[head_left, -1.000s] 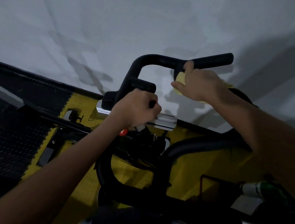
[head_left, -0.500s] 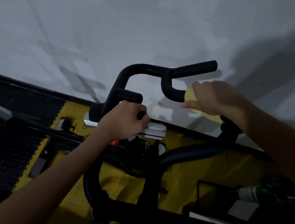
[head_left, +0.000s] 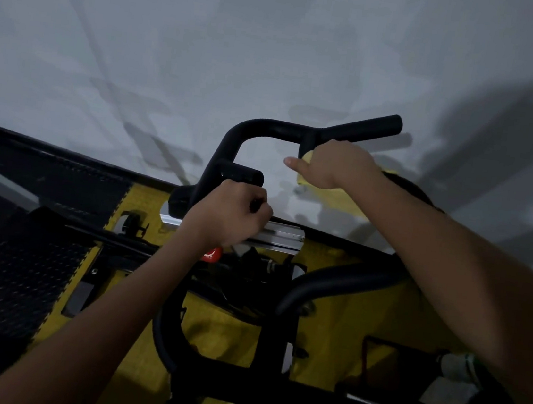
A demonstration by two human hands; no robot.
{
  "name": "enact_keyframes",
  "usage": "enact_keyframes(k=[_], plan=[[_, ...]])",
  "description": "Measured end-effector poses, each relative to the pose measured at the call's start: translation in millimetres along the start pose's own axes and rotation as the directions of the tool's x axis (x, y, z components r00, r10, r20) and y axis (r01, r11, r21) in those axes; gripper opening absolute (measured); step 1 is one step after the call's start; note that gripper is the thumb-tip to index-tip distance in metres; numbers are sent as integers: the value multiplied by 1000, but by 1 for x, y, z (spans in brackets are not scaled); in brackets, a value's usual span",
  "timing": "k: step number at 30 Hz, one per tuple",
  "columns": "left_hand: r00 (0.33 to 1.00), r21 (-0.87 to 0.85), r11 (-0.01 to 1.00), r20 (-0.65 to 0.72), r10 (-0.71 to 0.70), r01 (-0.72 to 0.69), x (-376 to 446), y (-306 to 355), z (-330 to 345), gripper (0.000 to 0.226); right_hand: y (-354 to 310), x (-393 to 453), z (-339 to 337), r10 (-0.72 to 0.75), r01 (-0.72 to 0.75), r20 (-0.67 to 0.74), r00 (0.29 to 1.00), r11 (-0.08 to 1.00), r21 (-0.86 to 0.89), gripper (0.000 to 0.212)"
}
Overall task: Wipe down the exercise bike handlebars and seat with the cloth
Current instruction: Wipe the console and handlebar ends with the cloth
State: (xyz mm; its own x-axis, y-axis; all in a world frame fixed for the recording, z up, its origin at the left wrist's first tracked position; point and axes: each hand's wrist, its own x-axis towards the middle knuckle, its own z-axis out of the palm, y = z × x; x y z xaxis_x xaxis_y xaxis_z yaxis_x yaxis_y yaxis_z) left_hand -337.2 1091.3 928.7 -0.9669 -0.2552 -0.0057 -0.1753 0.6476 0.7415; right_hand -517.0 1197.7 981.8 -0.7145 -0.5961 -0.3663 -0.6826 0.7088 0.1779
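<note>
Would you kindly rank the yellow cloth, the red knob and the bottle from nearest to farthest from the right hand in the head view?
1. Yellow cloth: under the right hand.
2. Red knob: below, toward the left hand.
3. Bottle: far down at lower right.

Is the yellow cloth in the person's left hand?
No, the right hand holds the yellow cloth against the handlebar, while the left hand grips a bare bar.
</note>
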Motion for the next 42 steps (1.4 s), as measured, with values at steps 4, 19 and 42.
enact_keyframes(k=[4,19,42], plan=[[1000,56,998,-6,-5,6,-5,3,-2,35,17,-22,0,-51,49,-26,998,995,-86,77],[997,81,995,-38,60,-57,-8,3,3,36,93,-76,-5,-35,31,27,999,991,127,67],[999,77,997,-43,-26,30,-8,6,3,33,41,-29,-5,-108,109,34,994,994,-28,88]])
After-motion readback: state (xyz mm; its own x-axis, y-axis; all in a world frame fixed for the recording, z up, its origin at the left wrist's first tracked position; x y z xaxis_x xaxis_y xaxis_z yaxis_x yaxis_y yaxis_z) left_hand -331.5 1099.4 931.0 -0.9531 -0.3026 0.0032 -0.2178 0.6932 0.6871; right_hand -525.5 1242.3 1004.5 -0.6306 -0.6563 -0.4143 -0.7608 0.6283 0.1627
